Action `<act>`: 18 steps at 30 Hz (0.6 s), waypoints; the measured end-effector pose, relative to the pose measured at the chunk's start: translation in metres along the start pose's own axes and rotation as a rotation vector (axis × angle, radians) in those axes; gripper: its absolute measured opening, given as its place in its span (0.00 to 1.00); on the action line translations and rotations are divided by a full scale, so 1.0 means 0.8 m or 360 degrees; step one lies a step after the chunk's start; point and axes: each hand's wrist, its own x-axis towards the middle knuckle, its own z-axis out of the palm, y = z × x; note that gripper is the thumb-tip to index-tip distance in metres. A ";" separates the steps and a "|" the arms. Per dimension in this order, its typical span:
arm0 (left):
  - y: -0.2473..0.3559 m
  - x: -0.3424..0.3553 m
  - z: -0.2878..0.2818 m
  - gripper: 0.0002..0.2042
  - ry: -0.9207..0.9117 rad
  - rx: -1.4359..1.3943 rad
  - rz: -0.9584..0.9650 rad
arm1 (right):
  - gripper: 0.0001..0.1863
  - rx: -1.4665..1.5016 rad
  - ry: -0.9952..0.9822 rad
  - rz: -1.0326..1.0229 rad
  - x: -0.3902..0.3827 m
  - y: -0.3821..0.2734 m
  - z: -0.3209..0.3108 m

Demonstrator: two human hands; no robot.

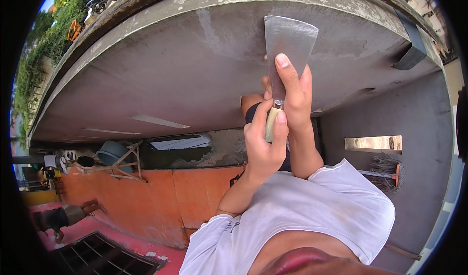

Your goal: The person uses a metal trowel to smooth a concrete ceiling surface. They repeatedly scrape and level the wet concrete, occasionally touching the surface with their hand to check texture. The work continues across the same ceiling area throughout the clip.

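Observation:
A putty knife point(291, 38) with a flared steel blade and a pale handle is held up before the grey wall, blade upward. My left hand point(263, 146) is closed round the handle point(271, 121), just under the metal collar. Higher up, my right hand point(296, 92) grips the lower blade, its thumb lying flat on the face and its other fingers mostly hidden behind. The blade's wide curved end stands free above both hands.
A concrete wall point(161, 65) with slot openings curves across in front. At right, a mop point(385, 174) is by the side wall. A blue-grey basin point(113, 155) rests by a wooden stand point(122, 166) at left. Another person point(68, 216) is at far lower left, on the orange floor's side.

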 end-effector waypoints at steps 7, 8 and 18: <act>-0.013 0.000 -0.006 0.18 -0.0052 -0.0010 -0.0017 | 0.16 0.0003 0.0016 -0.0015 0.003 0.008 -0.006; -0.014 0.000 -0.007 0.18 -0.0046 0.0002 0.0004 | 0.16 -0.0019 0.0009 -0.0019 0.001 0.009 -0.006; -0.012 0.011 -0.014 0.17 -0.0019 0.0161 0.0151 | 0.16 0.0076 0.0011 -0.0069 0.006 0.011 0.003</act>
